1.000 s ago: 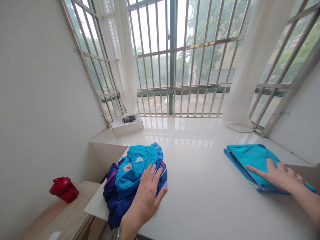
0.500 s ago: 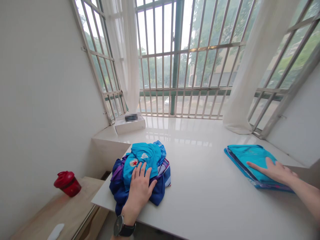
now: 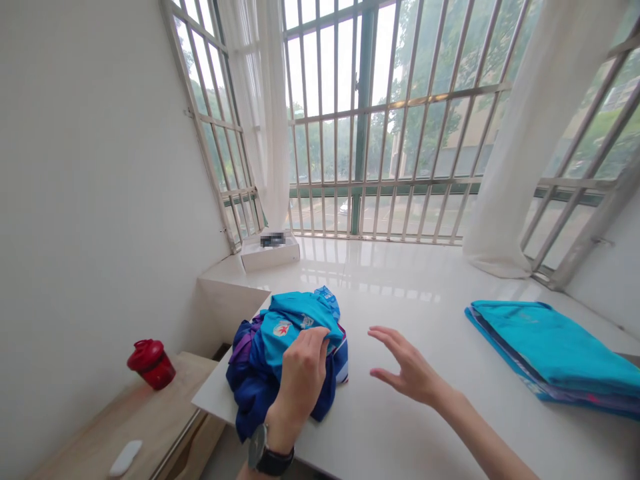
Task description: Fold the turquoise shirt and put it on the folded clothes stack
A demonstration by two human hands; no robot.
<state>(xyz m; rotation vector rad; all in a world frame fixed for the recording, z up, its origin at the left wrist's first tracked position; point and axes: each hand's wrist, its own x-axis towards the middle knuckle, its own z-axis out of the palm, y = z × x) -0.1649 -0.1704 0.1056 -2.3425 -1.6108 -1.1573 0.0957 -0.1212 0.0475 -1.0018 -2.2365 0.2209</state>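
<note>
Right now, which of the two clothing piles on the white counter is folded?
The folded stack of turquoise clothes on the right lies flat with straight edges; the crumpled heap of blue clothing gripped by the left hand is bunched.

The left hand (image 3: 301, 373) hid the middle of the crumpled blue clothes (image 3: 250, 390), its fingertips sunk out of sight among the folds, so any grip on them could not be made out. The forearm (image 3: 480, 427) behind the right hand (image 3: 407, 365) ran off the bottom edge of the view. The folded turquoise garments (image 3: 550, 350) were cut off by the right edge. A dark patch on the white box (image 3: 270, 261) was blurred past reading, the print (image 3: 307, 321) on the crumpled top was too small to read, and a small white object (image 3: 125, 458) could not be identified.
</note>
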